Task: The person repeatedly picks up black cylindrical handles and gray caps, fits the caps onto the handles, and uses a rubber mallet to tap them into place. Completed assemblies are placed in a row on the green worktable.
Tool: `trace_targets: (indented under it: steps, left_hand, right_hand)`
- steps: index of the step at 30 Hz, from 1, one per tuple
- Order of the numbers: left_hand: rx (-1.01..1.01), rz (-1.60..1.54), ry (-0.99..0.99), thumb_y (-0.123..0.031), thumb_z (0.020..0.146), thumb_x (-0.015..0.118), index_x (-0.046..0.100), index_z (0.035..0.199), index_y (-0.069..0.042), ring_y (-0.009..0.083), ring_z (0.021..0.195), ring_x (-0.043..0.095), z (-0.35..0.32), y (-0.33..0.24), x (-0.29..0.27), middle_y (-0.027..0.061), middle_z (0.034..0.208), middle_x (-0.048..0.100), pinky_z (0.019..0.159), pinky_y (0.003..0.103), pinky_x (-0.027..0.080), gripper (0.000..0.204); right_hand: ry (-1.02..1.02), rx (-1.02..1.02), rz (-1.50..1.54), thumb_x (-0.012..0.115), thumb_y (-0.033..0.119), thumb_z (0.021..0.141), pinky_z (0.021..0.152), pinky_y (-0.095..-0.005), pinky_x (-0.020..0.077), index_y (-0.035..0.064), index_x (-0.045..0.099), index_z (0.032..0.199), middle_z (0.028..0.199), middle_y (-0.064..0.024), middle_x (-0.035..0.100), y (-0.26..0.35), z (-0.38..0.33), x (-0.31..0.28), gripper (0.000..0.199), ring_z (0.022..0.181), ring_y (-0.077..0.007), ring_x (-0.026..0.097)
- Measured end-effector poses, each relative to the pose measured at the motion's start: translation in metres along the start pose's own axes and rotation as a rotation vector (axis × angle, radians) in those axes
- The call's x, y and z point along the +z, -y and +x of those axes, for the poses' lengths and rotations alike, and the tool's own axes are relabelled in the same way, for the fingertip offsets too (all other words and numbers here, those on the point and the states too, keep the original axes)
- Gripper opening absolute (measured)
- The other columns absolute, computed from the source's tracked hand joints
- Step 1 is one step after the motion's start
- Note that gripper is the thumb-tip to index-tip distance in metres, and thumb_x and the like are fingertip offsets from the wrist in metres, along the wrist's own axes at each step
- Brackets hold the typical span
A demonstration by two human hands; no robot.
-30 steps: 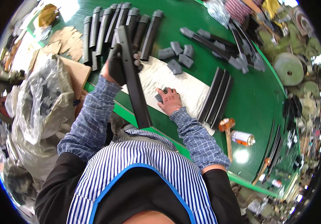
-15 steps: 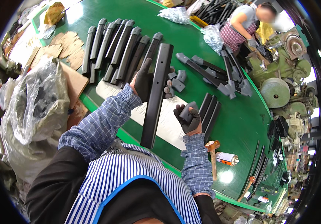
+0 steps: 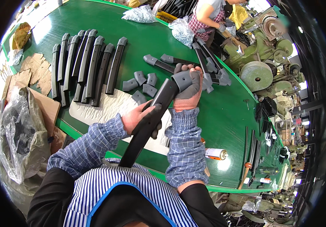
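My left hand (image 3: 145, 120), in a dark-palmed glove, wraps around a black tube (image 3: 133, 146) with small holes, tilted in front of my apron. At the tube's upper end, my right hand (image 3: 191, 90) grips a grey elbow fitting (image 3: 182, 80). The fitting meets the tube's end; how deep it sits cannot be made out. Just beyond lie several loose grey fittings (image 3: 149, 89) beside a white sheet (image 3: 95, 109). Capped black tubes (image 3: 82, 62) lie in a row at the left, partly stacked. More joined tubes (image 3: 204, 66) lie behind my right hand.
A spray can (image 3: 216, 154) lies on the green table (image 3: 223, 125) right of my forearm, with a mallet (image 3: 247, 168) and thin dark rods (image 3: 252, 151) farther right. Torn cardboard (image 3: 38, 70) and a plastic-covered sack (image 3: 19, 136) are left. Another person (image 3: 210, 15) works near green machinery (image 3: 257, 75).
My right hand has brought the grey fitting up to the tube's upper end. My left hand has tilted the tube and now grips it lower down. The view has shifted right.
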State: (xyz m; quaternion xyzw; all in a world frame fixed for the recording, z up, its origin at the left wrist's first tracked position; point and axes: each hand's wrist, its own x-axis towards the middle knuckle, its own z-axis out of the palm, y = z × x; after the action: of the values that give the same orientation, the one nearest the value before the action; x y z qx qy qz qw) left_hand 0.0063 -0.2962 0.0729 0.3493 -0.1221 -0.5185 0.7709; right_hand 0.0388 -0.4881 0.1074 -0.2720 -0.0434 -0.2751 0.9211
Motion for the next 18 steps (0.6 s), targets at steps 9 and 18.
trace_targets:
  steps: [9,18]
  left_hand:
    - [-0.093,-0.105,-0.050,-0.041,0.104,0.046,0.044,0.130,-0.006,0.0246,0.065,0.066,-0.029,0.015,0.016,0.0147,0.081,0.062,0.052,0.040,0.057,0.044]
    - [-0.103,-0.118,-0.091,-0.036,0.105,0.047,0.047,0.129,-0.003,0.0262,0.065,0.068,-0.053,0.027,-0.002,0.0144,0.081,0.064,0.049,0.041,0.058,0.041]
  right_hand:
    - [0.131,0.545,-0.136,0.063,0.002,0.087,0.073,-0.0425,0.0545,0.0114,0.056,0.115,0.101,-0.0114,0.057,0.015,-0.012,0.017,0.031,0.081,-0.0232,0.061]
    - [0.073,0.261,-0.202,0.067,0.004,0.085,0.067,-0.0393,0.0542,0.0084,0.055,0.112,0.093,-0.0132,0.061,-0.015,-0.053,0.027,0.031,0.075,-0.0242,0.062]
